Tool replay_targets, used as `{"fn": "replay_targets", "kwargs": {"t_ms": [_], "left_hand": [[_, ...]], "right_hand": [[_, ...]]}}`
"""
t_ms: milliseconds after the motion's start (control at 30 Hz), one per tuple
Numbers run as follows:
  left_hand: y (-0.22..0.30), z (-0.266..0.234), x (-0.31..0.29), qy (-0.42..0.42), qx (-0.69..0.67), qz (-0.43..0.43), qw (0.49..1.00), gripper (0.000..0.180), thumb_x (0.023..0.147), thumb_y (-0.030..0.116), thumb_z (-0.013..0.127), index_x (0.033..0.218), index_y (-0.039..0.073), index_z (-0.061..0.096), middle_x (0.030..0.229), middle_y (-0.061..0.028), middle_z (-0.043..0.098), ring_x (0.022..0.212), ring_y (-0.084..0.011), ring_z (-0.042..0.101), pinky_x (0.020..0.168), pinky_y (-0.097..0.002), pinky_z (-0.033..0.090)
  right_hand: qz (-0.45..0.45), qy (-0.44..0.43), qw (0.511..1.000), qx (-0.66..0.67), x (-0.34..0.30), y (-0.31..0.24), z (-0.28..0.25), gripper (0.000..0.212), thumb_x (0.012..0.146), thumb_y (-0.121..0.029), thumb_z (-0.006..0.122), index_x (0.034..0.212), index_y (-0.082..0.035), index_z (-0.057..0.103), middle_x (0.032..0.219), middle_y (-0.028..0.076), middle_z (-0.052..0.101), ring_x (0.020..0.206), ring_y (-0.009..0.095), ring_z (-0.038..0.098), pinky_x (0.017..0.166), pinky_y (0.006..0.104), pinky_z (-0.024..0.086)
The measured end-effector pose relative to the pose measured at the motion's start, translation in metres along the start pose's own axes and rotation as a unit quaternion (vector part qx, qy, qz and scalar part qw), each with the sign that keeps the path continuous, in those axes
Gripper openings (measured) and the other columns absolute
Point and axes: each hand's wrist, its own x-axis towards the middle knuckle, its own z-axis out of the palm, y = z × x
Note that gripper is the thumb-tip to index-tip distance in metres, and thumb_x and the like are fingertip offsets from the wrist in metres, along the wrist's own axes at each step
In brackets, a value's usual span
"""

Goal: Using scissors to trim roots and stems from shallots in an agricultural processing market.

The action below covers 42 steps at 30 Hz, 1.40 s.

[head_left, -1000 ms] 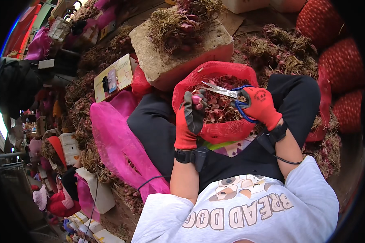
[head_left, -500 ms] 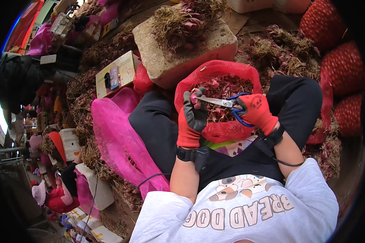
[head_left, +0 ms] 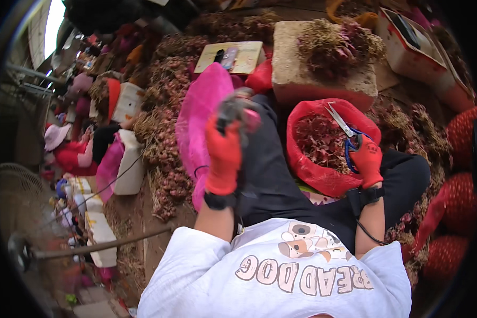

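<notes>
Heaps of dried reddish bulbs lie across a brown floor. A seated person's gloved left hand, motion-blurred, seems to grasp a pink bulb near pink netting; the gloved right hand grips spread, blue-handled scissors over a red mesh sack holding reddish scraps.

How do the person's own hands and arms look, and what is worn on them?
The left hand and right hand wear orange-red gloves with dark grey finger parts; the left is blurred. A small dark marking shows on the right glove's back. Each wrist has a black band; a thin black cable runs from the right one. The sleeves are short and pale.
</notes>
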Motion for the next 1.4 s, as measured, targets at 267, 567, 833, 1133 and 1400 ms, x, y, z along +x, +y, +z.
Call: {"fn": "replay_targets", "kwargs": {"t_ms": [267, 567, 833, 1133, 1400], "left_hand": [[-0.118, -0.092, 0.027, -0.151, -0.188, -0.275, 0.931, 0.033, 0.091, 0.02, 0.054, 0.117, -0.001, 0.053, 0.114, -0.0097, 0.058, 0.096, -0.0195, 0.059, 0.083, -0.0296, 0.048], [-0.149, -0.146, 0.011, 0.028, 0.482, -0.033, 0.875, 0.041, 0.084, 0.024, 0.065, 0.119, 0.006, 0.054, 0.111, -0.0081, 0.058, 0.087, -0.0156, 0.058, 0.074, -0.0311, 0.049], [-0.085, -0.212, -0.017, -0.095, -0.006, -0.264, 0.96, 0.04, 0.095, 0.024, 0.046, 0.13, 0.004, 0.047, 0.121, -0.0094, 0.055, 0.101, -0.0181, 0.056, 0.086, -0.0299, 0.046], [-0.008, -0.349, -0.084, 0.056, 0.096, -0.21, 0.971, 0.035, 0.094, 0.017, 0.048, 0.124, 0.0, 0.05, 0.119, -0.0069, 0.054, 0.103, -0.0166, 0.055, 0.091, -0.0302, 0.043], [-0.005, -0.319, -0.121, -0.014, 0.095, -0.348, 0.932, 0.042, 0.092, 0.026, 0.054, 0.126, 0.001, 0.049, 0.112, -0.0063, 0.058, 0.094, -0.012, 0.057, 0.082, -0.0239, 0.046]], "right_hand": [[-0.129, -0.027, 0.991, 0.026, 0.001, -0.019, 0.001, 0.035, 0.07, -0.029, 0.068, 0.096, -0.008, 0.057, 0.095, 0.01, 0.062, 0.09, 0.03, 0.061, 0.076, 0.0398, 0.048], [-0.169, -0.001, 0.978, 0.12, -0.004, -0.028, -0.008, 0.03, 0.071, -0.021, 0.068, 0.094, -0.005, 0.059, 0.09, 0.013, 0.063, 0.085, 0.032, 0.061, 0.073, 0.0394, 0.048], [-0.248, -0.139, 0.893, 0.347, -0.009, -0.102, -0.045, 0.025, 0.077, -0.014, 0.071, 0.096, -0.001, 0.062, 0.081, 0.013, 0.063, 0.075, 0.026, 0.064, 0.069, 0.0302, 0.047], [-0.355, -0.175, 0.849, 0.35, -0.011, -0.149, -0.024, 0.032, 0.075, -0.018, 0.073, 0.101, -0.002, 0.061, 0.082, 0.012, 0.062, 0.074, 0.028, 0.062, 0.067, 0.0323, 0.048], [-0.336, -0.19, 0.838, 0.386, -0.006, -0.148, -0.023, 0.031, 0.077, -0.02, 0.073, 0.098, -0.002, 0.061, 0.081, 0.012, 0.061, 0.071, 0.026, 0.061, 0.066, 0.0324, 0.048]]}}
